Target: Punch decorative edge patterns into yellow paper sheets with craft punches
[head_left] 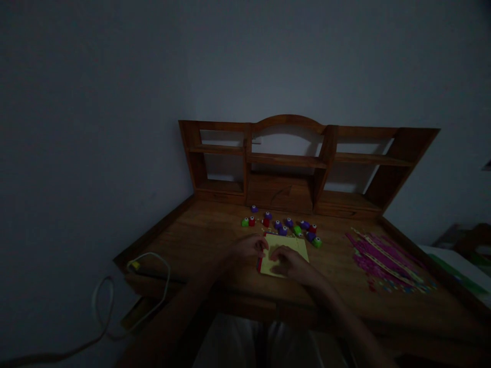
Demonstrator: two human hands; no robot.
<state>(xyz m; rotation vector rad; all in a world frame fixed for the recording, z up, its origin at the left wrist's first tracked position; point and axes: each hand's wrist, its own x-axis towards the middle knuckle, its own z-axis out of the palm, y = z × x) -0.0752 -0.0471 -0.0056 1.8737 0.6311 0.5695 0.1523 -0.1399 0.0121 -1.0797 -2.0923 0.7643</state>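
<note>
A pale yellow sheet or pad (295, 247) with red showing at its left edge lies on the wooden desk. My left hand (253, 246) is over its left side, fingers curled inward as in a pinch. My right hand (288, 259) hangs over its middle, fingers bent down and closed together. Anything between the fingertips is too small and dark to make out. Just behind the pad stand several small toy-like pieces with white eyes, among them a purple piece (283, 231), a green piece (297, 231) and a red piece (266, 223). Tiny pale bits lie scattered among them.
A wooden shelf unit (287, 161) rises along the desk's back. On the right lies a pile of magenta strips (387, 255), with small coloured bits (406, 287) in front. A white cable (168, 276) loops over the left front edge. The room is dim.
</note>
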